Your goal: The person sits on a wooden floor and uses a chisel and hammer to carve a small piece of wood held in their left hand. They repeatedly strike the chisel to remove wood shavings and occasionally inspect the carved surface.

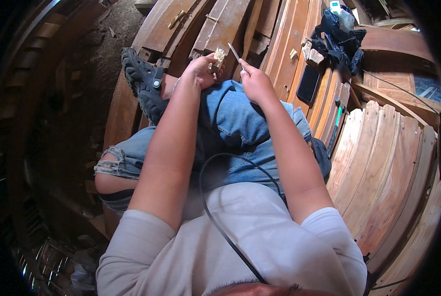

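Observation:
Above my crossed legs, my left hand (201, 72) is closed around a small block of pale, rough-cut wood (220, 55). Its upper end looks chipped and carved, and my fingers hide the lower part. Just to the right, my right hand (256, 83) grips a narrow knife (234, 51) whose thin blade points up and left toward the wood. Blade and wood are a short gap apart. My fingers cover most of the knife's handle.
Brown wooden boards (225, 24) lie beneath and ahead of me. On the right are a black phone (309, 84), a wood chunk (312, 53), a black bag (340, 42), a green slim tool (337, 121) and stacked planks (378, 163). A black cable (208, 207) crosses my lap.

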The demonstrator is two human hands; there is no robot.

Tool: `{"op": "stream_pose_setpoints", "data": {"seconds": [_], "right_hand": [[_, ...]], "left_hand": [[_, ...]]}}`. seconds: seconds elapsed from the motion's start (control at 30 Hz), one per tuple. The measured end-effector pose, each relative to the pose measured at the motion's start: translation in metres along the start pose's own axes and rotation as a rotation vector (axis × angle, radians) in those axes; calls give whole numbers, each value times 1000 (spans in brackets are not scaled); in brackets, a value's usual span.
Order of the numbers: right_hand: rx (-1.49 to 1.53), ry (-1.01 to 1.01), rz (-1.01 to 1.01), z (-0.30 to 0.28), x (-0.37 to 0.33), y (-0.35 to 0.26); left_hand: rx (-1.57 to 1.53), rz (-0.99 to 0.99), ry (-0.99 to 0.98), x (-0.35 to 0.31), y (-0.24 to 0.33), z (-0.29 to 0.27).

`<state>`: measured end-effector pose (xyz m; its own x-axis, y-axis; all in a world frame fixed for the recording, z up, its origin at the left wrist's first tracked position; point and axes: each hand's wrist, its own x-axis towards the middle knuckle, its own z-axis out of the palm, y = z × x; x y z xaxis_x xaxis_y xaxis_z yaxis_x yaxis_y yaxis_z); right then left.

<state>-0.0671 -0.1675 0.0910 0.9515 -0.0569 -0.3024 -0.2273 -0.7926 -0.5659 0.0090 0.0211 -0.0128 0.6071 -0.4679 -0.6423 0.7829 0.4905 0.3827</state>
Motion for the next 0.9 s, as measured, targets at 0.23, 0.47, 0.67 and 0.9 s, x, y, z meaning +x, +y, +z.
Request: {"op": "stream_pose_setpoints", "data": {"seconds": [0.23,0.47,0.67,0.9], "right_hand": [[256,48,-37,-12,-27,20],[761,-16,137,-14,-23,35],[206,-53,-89,-10,-23,30],[30,-148,-123,-25,-41,-2]], "left_hand": [[-97,-41,-81,-12,6,9],[-118,50,-177,-26,3,6],[-137,116,-134,-38,3,9],[-119,184,-7,-27,-2,5]]}}
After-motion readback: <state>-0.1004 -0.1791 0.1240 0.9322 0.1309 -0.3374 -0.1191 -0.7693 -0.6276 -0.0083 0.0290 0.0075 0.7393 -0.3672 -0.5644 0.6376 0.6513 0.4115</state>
